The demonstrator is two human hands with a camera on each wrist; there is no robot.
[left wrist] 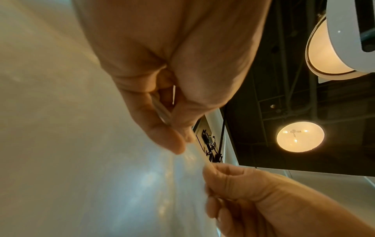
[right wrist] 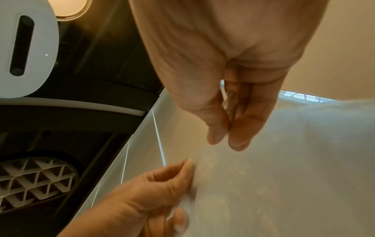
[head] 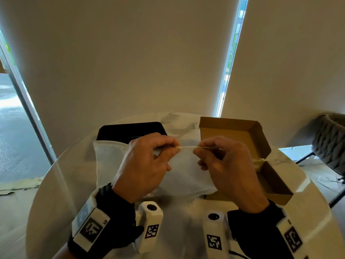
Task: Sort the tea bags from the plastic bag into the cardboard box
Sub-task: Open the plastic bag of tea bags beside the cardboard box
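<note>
1. Both hands pinch the top edge of the frosted plastic bag: left hand and right hand hold it taut between thumb and fingertips, raised over the table.
2. Step in hand, apparently: opening the bag's sealed mouth.
3. No tea bags are clearly visible; the cardboard box sits open just behind.
4. Next: peel the lips apart, then reach inside.
</note>
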